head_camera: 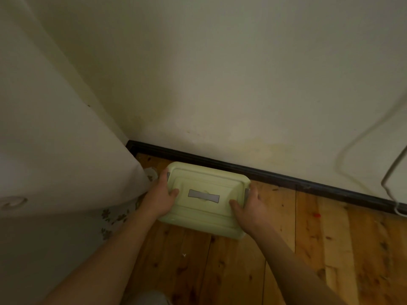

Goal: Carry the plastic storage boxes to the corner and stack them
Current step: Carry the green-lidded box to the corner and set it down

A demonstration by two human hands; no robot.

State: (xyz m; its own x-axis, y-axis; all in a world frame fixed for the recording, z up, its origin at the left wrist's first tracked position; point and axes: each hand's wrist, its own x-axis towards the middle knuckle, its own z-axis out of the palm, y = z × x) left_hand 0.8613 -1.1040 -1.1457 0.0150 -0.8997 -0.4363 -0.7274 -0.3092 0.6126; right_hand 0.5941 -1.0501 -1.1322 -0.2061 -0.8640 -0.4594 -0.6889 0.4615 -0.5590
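I have the pale green storage box (204, 201) gripped at both short ends, left hand (161, 198) and right hand (250, 209), thumbs curled over the lid; its long axis runs left-right along the far skirting board (242, 170); the corner lies just left.

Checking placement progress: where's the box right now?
Head view, lower centre: the box is gripped between the left hand and right hand, over the wood floor near the skirting board, right of the white cloth.
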